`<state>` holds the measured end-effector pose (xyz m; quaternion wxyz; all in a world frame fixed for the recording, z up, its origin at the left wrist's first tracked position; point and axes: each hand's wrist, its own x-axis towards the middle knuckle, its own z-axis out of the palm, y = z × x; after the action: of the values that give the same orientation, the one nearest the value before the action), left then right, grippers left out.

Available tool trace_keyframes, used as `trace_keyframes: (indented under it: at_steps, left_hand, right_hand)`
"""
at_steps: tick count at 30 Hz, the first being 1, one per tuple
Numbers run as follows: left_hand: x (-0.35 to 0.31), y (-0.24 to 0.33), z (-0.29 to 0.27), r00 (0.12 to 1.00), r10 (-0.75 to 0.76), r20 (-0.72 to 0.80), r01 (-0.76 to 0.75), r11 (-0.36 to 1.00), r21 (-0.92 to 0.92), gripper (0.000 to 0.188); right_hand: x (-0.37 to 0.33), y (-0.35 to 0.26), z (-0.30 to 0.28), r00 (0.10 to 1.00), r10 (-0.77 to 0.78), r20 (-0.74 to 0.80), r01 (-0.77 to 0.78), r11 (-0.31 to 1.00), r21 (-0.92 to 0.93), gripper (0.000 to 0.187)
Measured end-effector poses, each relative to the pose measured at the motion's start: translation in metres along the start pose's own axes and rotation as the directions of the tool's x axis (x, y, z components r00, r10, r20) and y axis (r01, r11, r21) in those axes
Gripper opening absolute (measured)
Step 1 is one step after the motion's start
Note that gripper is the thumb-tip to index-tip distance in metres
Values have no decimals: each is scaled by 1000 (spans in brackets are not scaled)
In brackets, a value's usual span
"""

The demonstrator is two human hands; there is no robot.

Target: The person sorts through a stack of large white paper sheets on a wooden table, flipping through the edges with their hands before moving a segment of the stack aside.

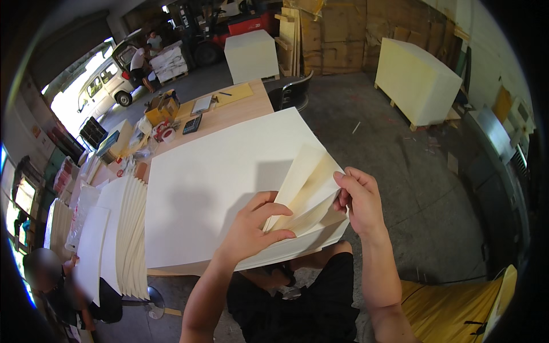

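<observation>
A stack of large white paper sheets [217, 177] covers the near part of the table. At its near right corner, several sheets [309, 171] are lifted and curled back. My right hand [360, 200] pinches the sheets' corner between thumb and fingers. Just left of it, my left hand [254, 224] lies against the curled sheets, its thumb and fingers apart around the bend. How many sheets the right hand grips cannot be made out.
Fanned sheets [126, 228] hang off the table's left, beside a person [63, 291]. Farther back lie a calculator [193, 124], tape rolls [166, 134] and a cardboard box [162, 108]. Wrapped pallet stacks [417, 80], a chair [290, 93] and a forklift [229, 28] stand beyond; yellow sheeting [457, 303] sits near right.
</observation>
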<state>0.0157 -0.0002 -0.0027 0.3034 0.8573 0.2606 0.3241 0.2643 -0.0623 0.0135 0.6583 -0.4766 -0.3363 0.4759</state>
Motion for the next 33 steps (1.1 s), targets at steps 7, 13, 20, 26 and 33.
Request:
trace_keyframes:
  at_steps: [7,13,20,26,33]
  left_hand:
    - [2,8,0,998,-51,-34,50,998,-40,37]
    - [1,-1,-1,999,40,5,-40,999,12,37]
    - [0,0,2,1000,6,0,-6,1000,-26,48]
    - [3,4,7,992,9,-124,-10,1000,-12,47]
    - [2,-2,4,995,93,35,-92,996,-20,44]
  right_hand:
    - [-4,5,-2,995,-94,-23,90,989,-117,43]
    - [3,10,-6,999,-40,21,39,999,29,42]
    - [5,12,-9,998,-13,60,4,990,141,40]
    - [3,22,-11,966,-259,17,255,935,-246,42]
    - [2,12,-1,999,-51,-17,53,993,106,42]
